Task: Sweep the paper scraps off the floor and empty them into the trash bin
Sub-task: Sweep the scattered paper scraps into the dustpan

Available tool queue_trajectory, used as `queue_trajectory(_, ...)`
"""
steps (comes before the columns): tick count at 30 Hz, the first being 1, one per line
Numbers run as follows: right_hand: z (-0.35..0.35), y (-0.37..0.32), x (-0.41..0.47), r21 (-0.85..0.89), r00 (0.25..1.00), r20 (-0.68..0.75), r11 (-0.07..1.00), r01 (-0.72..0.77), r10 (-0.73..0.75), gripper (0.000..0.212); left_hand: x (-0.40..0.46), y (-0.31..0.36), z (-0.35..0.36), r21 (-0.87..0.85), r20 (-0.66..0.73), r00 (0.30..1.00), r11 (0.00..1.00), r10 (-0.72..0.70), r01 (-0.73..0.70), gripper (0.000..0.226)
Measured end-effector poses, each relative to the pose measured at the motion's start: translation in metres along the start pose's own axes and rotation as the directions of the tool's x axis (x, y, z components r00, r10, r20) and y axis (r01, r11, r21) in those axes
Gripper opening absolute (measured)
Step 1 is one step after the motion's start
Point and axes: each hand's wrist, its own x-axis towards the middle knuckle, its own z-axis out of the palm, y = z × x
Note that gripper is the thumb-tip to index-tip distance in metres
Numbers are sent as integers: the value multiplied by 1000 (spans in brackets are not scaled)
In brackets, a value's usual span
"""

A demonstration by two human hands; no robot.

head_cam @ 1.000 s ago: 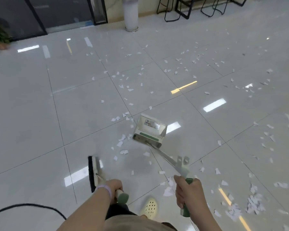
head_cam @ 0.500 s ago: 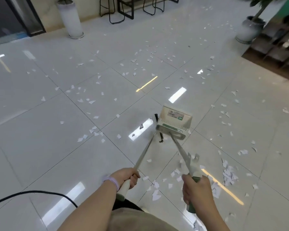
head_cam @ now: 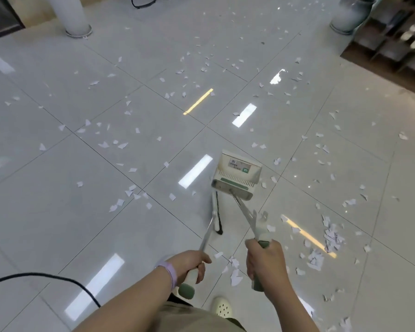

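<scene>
White paper scraps (head_cam: 331,238) lie scattered all over the glossy tiled floor, with a thicker pile at the right. My left hand (head_cam: 189,263) grips the green-tipped handle of a broom (head_cam: 216,213), whose head rests on the floor just left of the dustpan. My right hand (head_cam: 265,259) grips the long handle of a white and green dustpan (head_cam: 236,174), which sits ahead of me with its opening turned away. No trash bin is in view.
A white pillar base (head_cam: 74,19) stands at the far left and a large grey pot (head_cam: 350,15) at the far right beside dark wooden shelving (head_cam: 393,44). A black cable (head_cam: 58,280) crosses the floor at lower left. My shoe (head_cam: 222,306) shows below.
The view has swung right. The broom head has come from my far left to beside the dustpan, then drawn back towards me. The dustpan has stayed ahead in my right hand.
</scene>
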Motion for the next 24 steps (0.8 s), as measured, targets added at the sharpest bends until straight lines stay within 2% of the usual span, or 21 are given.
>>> queue_trajectory(3,42,-1,5,-43,996,47,996,-72,74,22,-3,8,-20,-130,98,995,991,-17,30,35)
queue_trajectory(7,88,9,10,-183,986,106,978,-105,126,17,-4,10,-47,-246,49,998,968,-31,42,43)
queue_trajectory(9,104,13,13,-226,982,145,970,-87,122,18,0,5,-62,-229,33,998,972,-45,51,63)
queue_trajectory(11,116,10,15,-269,974,200,962,-49,106,16,-1,2,-72,-226,72,997,973,-37,52,91)
queue_trajectory(13,130,7,18,-317,965,248,948,-6,89,15,-8,6,-75,-254,122,992,967,19,13,106)
queue_trajectory(15,146,8,21,-373,963,259,928,23,80,17,-18,22,-73,-297,106,991,954,84,-49,97)
queue_trajectory(18,166,16,26,-395,963,263,917,48,63,27,-26,47,-74,-396,-61,991,908,122,-136,47)
queue_trajectory(19,170,18,28,-387,960,273,921,44,69,29,-28,53,-76,-380,-107,987,912,119,-151,32)
queue_trajectory(21,174,17,28,-338,949,294,941,-6,112,32,-26,58,-81,-329,-146,983,932,109,-152,14)
queue_trajectory(22,176,18,26,-304,937,318,952,-40,141,32,-22,57,-85,-314,-163,982,938,99,-147,12)
queue_trajectory(24,181,22,18,-231,905,382,967,-105,190,27,-2,52,-99,-329,-201,978,937,48,-114,32)
